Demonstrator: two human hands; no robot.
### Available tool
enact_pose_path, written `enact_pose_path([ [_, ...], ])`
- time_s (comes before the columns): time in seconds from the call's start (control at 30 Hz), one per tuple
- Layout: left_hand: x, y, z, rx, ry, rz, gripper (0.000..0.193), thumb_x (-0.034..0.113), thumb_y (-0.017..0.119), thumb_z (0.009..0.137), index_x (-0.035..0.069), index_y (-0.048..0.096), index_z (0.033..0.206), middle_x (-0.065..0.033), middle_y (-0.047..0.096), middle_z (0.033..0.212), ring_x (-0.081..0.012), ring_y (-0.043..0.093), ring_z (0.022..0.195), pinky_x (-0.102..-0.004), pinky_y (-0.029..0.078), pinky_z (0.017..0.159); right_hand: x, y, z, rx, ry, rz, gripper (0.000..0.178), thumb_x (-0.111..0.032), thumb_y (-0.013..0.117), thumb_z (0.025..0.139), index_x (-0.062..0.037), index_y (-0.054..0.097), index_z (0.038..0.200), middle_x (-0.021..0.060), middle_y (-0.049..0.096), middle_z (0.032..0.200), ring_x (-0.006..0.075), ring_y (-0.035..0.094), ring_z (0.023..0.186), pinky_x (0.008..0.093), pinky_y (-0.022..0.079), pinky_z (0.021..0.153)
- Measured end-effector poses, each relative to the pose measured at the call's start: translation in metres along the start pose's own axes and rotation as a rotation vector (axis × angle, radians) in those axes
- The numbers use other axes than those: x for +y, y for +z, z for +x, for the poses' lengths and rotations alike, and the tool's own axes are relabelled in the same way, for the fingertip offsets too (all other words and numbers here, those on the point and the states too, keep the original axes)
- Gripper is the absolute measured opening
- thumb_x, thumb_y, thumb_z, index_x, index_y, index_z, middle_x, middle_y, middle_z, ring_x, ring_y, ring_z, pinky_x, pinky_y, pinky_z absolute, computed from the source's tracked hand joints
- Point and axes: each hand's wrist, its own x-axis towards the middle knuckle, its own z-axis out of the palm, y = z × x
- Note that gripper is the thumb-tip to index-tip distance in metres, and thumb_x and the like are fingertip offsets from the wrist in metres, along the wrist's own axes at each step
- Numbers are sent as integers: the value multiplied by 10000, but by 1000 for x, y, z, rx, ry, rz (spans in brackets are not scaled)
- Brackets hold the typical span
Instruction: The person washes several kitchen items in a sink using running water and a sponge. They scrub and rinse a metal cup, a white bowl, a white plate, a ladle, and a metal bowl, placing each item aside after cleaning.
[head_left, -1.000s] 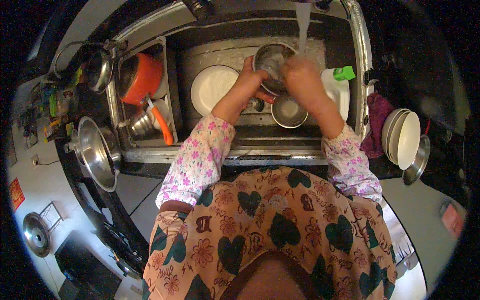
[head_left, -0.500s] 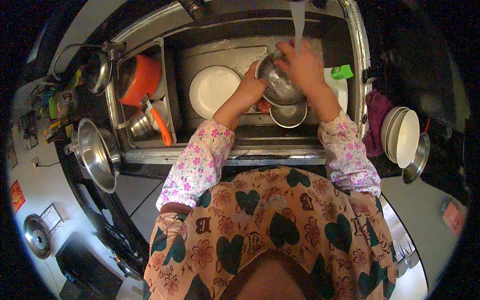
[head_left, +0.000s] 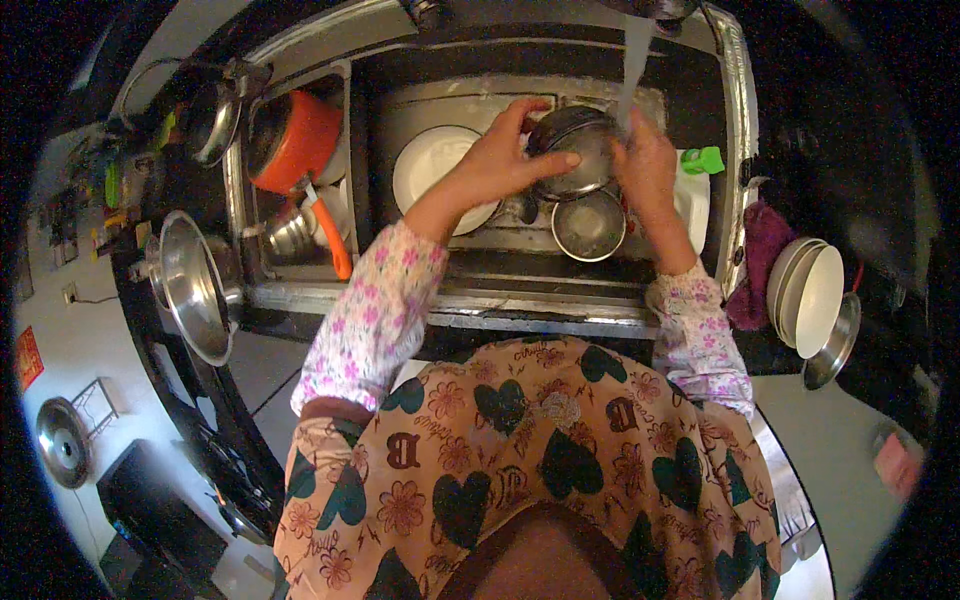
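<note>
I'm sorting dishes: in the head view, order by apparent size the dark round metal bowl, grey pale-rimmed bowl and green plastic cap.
1. Dark round metal bowl, though held nearer the camera
2. Grey pale-rimmed bowl
3. Green plastic cap

L head cam, wide fisheye, looks down past wearer's shirt [head_left: 525, 430] into nearby sink [head_left: 515, 240]

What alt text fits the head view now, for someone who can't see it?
A person's left hand grips a metal bowl over a sink, the right hand at its other side, beside a stream of water. Another bowl and a white round dish lie in the sink, with an orange saucepan at its left end.
</note>
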Motion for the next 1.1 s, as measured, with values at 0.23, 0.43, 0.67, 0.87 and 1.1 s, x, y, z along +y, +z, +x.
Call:
enact_pose_path([
  [0.23, 5, 36, 34, 361, 98, -297, 495, 111, 646, 674, 28, 485, 1135, -171, 539, 1086, -280, 528, 996, -338, 427, 833, -13, -18, 34, 305, -383, -157, 330, -248, 711, 625, -135, 578, 905, 83, 575, 800, 285, 589, 681, 379, 495, 561],
  [0.43, 41, 71, 26, 752, 388, -130, 596, 119, 702, 645, 62, 437, 1176, -161, 442, 1133, -345, 389, 1119, -416, 305, 978, -14, 26, 5, 135, 703, 1209, 363, -203, 562, 815, -43, 513, 1138, 114, 555, 1124, 242, 551, 984, 349, 460, 803],
  [0.67, 38, 10, -10, 376, 185, 92, 655, 248, 729, 613, 89, 446, 1183, -180, 454, 1088, -378, 429, 1049, -473, 325, 920, 17, 28, 2, -22, 358, 901, 370, -153, 519, 844, 31, 479, 1162, 153, 544, 1120, 246, 535, 975, 347, 429, 859],
  [0.87, 23, 36, 5, 569, 251, -61, 467, 221, 698, 651, 84, 548, 1072, -169, 461, 1091, -366, 447, 1037, -452, 376, 882, 14, 26, 14, 189, 103, 441, 362, -212, 566, 828, 18, 523, 1104, 121, 587, 1044, 230, 564, 926, 329, 465, 793],
  [1.1, 3, -8, -34, 925, 709, 167, 349, 91, 649, 631, 107, 616, 978, -143, 520, 1080, -326, 493, 1024, -401, 420, 862, -82, 46, -53, -503, 766, 1272, 330, -288, 544, 857, -19, 558, 1047, 74, 598, 885, 213, 567, 795, 343, 475, 666],
])
